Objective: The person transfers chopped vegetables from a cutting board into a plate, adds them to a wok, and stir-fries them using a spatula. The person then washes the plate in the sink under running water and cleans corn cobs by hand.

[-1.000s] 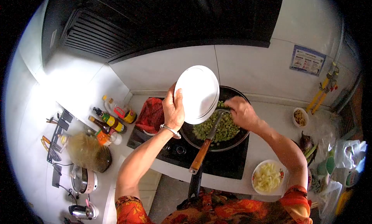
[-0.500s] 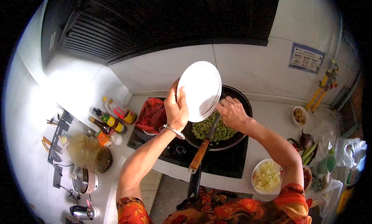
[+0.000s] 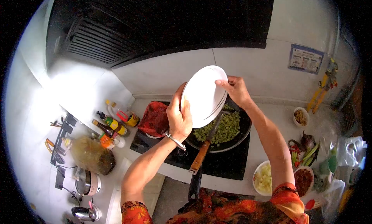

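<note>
- Pale wall (image 3: 254,73) stands on the far side, with the light tabletop (image 3: 271,111) running along its foot and a dark stove (image 3: 228,168) set into it.
- White plate (image 3: 203,98) is up over the pan, between the two hands, tilted, its broad face in view. As seen, its long axis leans from near left to far right.
- Left hand (image 3: 181,121) has the plate's left edge, toward the near end: the thumb lies on the face, the other fingers at and behind the edge, so it is clasping the plate.
- Right hand (image 3: 238,93) is at the far right edge, thumb over the face and the other fingers by or behind the rim, pinching it. Each hand meets its own side, so neither is nearer; a line between them crosses the plate's long axis. How hard either one grips, I cannot tell.
- Pan (image 3: 245,127) sits on the stove below, its far left part hidden by the plate. Chopped green food (image 3: 223,131) lies in it.
- Spatula (image 3: 200,156) rests with its blade end in the food and its wooden handle out over the near side, above the pan handle (image 3: 195,185).
- Red bag (image 3: 153,119) is left of the pan, near the left wrist; bottles (image 3: 114,125) stand farther left.
- Bowl of pale pieces (image 3: 254,180) is at near right, beside the right forearm.
</note>
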`<state>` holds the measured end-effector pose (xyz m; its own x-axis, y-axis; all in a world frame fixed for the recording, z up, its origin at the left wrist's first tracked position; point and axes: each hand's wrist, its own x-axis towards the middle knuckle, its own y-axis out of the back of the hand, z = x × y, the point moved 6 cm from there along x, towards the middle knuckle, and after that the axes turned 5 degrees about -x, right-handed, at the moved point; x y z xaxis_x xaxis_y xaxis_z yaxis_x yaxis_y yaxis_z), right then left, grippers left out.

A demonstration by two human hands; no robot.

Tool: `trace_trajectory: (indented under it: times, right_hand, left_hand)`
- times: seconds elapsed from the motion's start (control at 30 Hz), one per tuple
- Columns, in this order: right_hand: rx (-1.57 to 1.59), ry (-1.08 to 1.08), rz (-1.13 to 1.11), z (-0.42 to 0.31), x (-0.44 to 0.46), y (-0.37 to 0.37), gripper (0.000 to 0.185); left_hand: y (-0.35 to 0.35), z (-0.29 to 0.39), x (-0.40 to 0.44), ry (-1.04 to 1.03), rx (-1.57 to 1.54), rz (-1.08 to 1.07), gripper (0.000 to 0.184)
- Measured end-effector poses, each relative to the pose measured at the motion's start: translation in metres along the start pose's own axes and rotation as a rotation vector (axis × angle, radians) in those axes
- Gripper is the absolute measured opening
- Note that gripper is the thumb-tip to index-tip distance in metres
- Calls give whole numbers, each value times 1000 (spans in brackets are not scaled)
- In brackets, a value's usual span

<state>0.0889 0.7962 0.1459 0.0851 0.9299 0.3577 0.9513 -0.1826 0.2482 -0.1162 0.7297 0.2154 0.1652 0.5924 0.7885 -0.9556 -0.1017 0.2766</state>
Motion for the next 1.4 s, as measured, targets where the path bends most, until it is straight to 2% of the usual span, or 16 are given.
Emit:
trace_trajectory:
  times: [0.07,0.13,0.2,0.27,0.4,0.53,0.57,0.63,0.67,0.73,0.8,0.87,0.93,1.1,1.33,1.4]
  right_hand:
    - [47,-51,-8,15,-2,-17,54]
    - [383,-130,79,20,-18,-31,45]
    - [361,-286,-96,20,-38,-49,32]
    - [636,-315,-205,32,-47,-70,39]
    - [434,-343,-385,9,-78,-67,42]
    - [-51,-7,-477,36,-95,-50,23]
    - [-485,275,-318,44,-102,-44,18]
    - [-1047,542,-128,15,-114,-31,14]
    - [-1051,549,-126,4,-106,-24,14]
    - [-645,643,-26,-32,-93,-11,26]
    - [-615,625,6,-60,-80,-16,29]
    - [-524,893,46,-87,-75,-29,37]
    - [-592,974,58,-100,-68,-46,40]
    - [-585,959,-85,-91,-68,-73,50]
    - [-439,929,-39,-58,-104,-46,24]
    - [-626,523,-379,-26,-104,-46,19]
  left_hand:
    - [0,-4,-1,-20,-24,13,33]
    - [2,-14,-1,84,-93,105,35]
    - [0,-15,4,98,-143,124,35]
    - [-1,-12,8,48,-124,171,35]
    - [-4,-17,6,-40,-72,186,36]
    - [3,-34,1,66,-175,268,36]
    - [8,-35,2,74,-172,284,35]
    - [11,-43,2,162,-247,318,33]
    - [11,-43,2,156,-249,324,33]
    - [14,-42,-1,229,-314,359,35]
    - [13,-43,-2,220,-343,369,39]
    - [8,-43,-4,295,-430,361,42]
    - [3,-44,-8,340,-475,355,45]
    - [2,-41,-5,292,-428,359,44]
    - [28,-63,3,195,-257,347,43]
    - [32,-67,5,262,-242,338,44]
